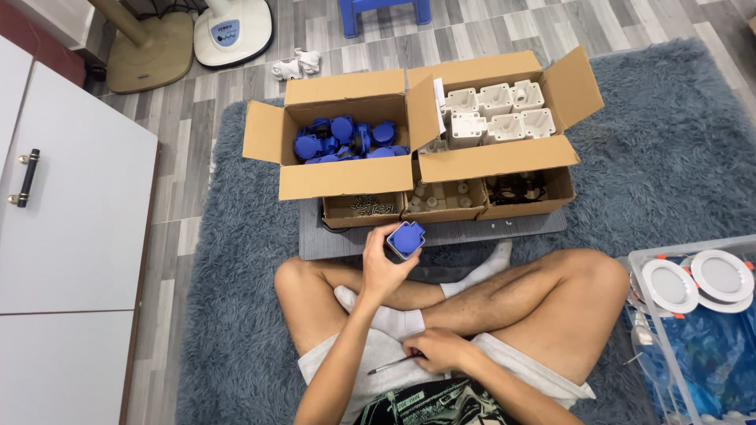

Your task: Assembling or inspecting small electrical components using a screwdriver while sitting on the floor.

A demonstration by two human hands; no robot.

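I'm seeing the left hand (383, 264) pinching a blue socket cover (406, 238) just below the blue-parts box (346, 179), face up (for inspection, likely); right hand (438, 349) is gripping a screwdriver (394, 364) in the lap.

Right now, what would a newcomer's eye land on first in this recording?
The square blue plastic cap held up in the left hand, centre frame. Behind it stand two open cardboard boxes on the grey shaggy rug: the left box full of blue parts, the right box full of white housings. The right hand rests in the lap holding a thin screwdriver.
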